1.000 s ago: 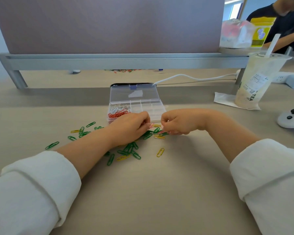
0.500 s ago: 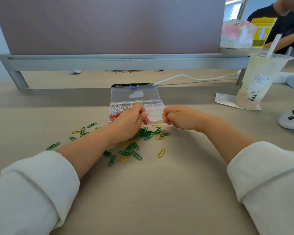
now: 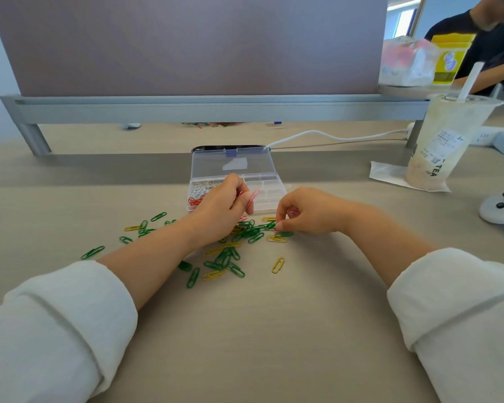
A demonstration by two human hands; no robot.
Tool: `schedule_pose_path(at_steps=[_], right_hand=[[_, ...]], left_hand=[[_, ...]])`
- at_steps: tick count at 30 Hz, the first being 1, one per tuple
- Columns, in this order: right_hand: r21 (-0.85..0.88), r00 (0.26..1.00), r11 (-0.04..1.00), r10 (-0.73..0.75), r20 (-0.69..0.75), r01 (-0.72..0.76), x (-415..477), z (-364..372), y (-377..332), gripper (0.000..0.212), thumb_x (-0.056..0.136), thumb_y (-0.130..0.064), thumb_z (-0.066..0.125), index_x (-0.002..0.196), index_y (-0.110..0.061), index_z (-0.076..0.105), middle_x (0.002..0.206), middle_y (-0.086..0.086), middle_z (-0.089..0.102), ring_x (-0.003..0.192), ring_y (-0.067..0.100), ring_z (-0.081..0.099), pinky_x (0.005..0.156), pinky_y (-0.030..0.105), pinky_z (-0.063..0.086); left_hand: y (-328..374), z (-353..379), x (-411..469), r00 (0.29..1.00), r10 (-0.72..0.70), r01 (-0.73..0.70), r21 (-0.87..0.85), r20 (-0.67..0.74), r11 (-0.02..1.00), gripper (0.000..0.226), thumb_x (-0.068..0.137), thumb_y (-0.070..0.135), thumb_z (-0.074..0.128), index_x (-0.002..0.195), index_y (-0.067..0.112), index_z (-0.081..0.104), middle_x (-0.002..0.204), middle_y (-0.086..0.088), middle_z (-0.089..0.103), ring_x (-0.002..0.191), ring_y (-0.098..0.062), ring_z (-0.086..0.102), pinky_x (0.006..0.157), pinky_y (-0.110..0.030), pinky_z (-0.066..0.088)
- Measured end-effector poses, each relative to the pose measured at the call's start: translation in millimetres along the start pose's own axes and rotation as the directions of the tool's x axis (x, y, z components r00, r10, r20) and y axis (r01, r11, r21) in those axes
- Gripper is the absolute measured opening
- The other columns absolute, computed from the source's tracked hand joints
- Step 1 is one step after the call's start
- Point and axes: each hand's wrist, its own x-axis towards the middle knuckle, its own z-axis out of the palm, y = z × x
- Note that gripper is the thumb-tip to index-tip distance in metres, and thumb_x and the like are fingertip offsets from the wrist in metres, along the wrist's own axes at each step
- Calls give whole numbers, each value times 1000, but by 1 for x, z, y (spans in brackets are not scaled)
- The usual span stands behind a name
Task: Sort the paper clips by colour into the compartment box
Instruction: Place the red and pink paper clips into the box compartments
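1. Left hand (image 3: pixel 221 210) is up over the front edge of the compartment box (image 3: pixel 269 189), thumb and forefinger pinching a pink clip (image 3: pixel 252 199) that stands nearly upright, tilted a touch to the right.
2. Right hand (image 3: pixel 309 212) is just beside it, low over the table (image 3: pixel 259 330). Its fingers are curled in with a second pink clip (image 3: pixel 293 212) tucked inside them, and one fingertip touches down at the right edge of the loose pile.
3. The box sits open with its clear lid (image 3: pixel 233 164) tipped back. White clips (image 3: pixel 200 189) fill the back-left compartment and red clips (image 3: pixel 195 201) the front-left one (the left hand hides part of both). The right-hand compartments look bare of colour.
4. The loose pile (image 3: pixel 224 257) is green and yellow, spread on the table in front of the box and under the left wrist. One yellow clip (image 3: pixel 278 265) lies apart on its right.
5. Off to the right stand a drink cup (image 3: pixel 445 141) with a straw and a white controller (image 3: pixel 501 206), well apart from the clips.
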Motion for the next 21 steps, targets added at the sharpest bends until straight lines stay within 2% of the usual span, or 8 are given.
schedule_pose_path(at_steps=[3,5,7,11,15,18,21], right_hand=[[26,1000,999,25,-1,-25,1,1,0,17,92,-25,53,76,-26,48,71,-12,45,65,5,43,56,14,32],[100,999,994,43,-3,-43,3,2,-1,25,97,-24,44,73,-29,41,72,-9,49,64,8,45,58,17,35],[156,999,987,44,11,-45,3,3,-3,24,98,-23,40,75,-27,40,73,-5,51,69,14,49,60,21,37],[117,999,993,31,-18,-29,3,3,-3,7,95,-22,48,88,-21,49,73,-9,49,64,7,47,57,18,35],[53,990,997,65,-125,-59,5,4,3,5,89,-22,58,84,-23,55,69,-12,44,61,2,40,54,16,31],[30,985,998,62,-160,-58,4,2,5,10,85,-21,63,83,-26,54,65,-12,41,58,3,39,54,17,31],[63,988,998,18,-153,-9,1,-2,2,12,81,-22,68,76,-27,59,61,-9,41,54,5,39,52,18,30]], left_hand=[[1,0,0,1000,-9,10,-52,15,999,17,99,15,33,87,23,41,72,7,53,69,-7,48,66,-19,40],[1,0,1,999,-44,46,-135,15,990,15,98,14,31,98,22,43,66,6,47,62,-8,44,67,-23,39],[0,-1,2,998,-68,65,-204,-7,977,19,97,14,31,102,23,47,62,6,41,56,-9,37,61,-27,37],[-2,-4,2,999,-4,0,-112,-34,994,29,99,27,30,83,27,54,60,5,39,54,-9,35,55,-25,33],[-3,-5,2,998,37,-38,-3,-52,999,35,98,35,32,68,27,48,57,3,41,52,-9,38,56,-27,33],[-1,-9,2,995,10,-16,-56,-99,998,40,98,36,31,62,25,45,62,-3,43,58,-13,41,67,-38,43],[0,-11,2,995,-3,-6,-87,-102,996,42,99,35,30,60,22,43,64,-4,42,60,-15,40,68,-38,42]])
